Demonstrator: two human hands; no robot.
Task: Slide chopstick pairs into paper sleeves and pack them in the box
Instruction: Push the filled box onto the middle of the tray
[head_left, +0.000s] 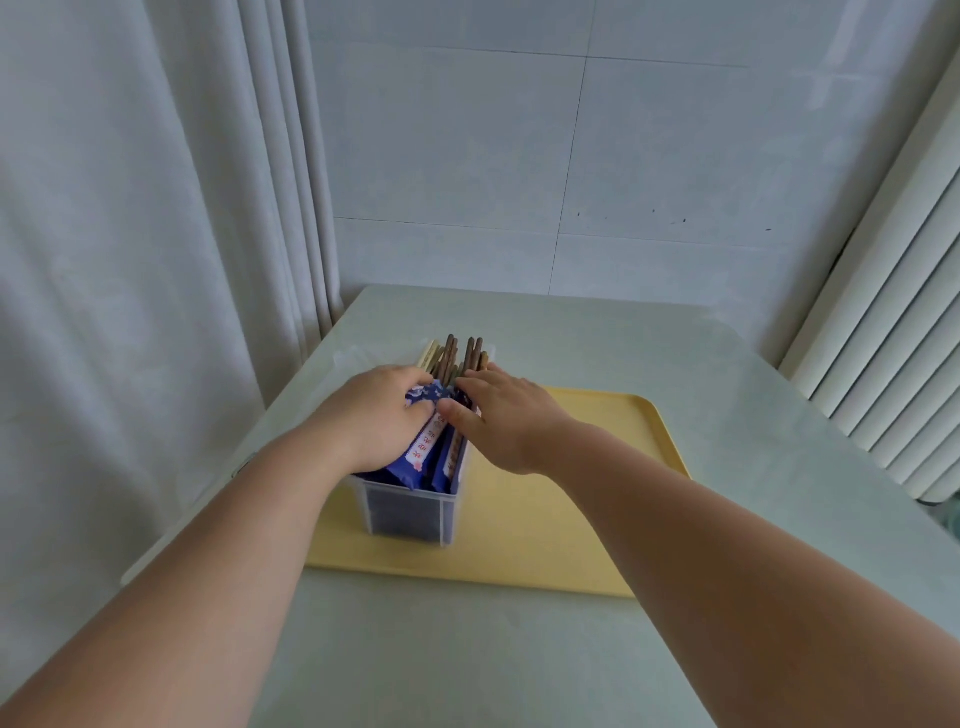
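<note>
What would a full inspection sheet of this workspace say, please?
Surface: pale table with a yellow tray on it.
Job's things: clear box on the tray, packed with blue sleeves; brown chopsticks stick out at the far end.
Clutter: a clear flat piece left of the tray, possibly a lid.
Grips: left hand holds the sleeves; right hand touches them with straight fingers.
Cables: nothing seen.
Surroundings: white curtain, tiled wall, ribbed white panel.

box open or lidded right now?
Open, no lid on: blue sleeves and chopstick ends stick up past the clear box rim.
</note>
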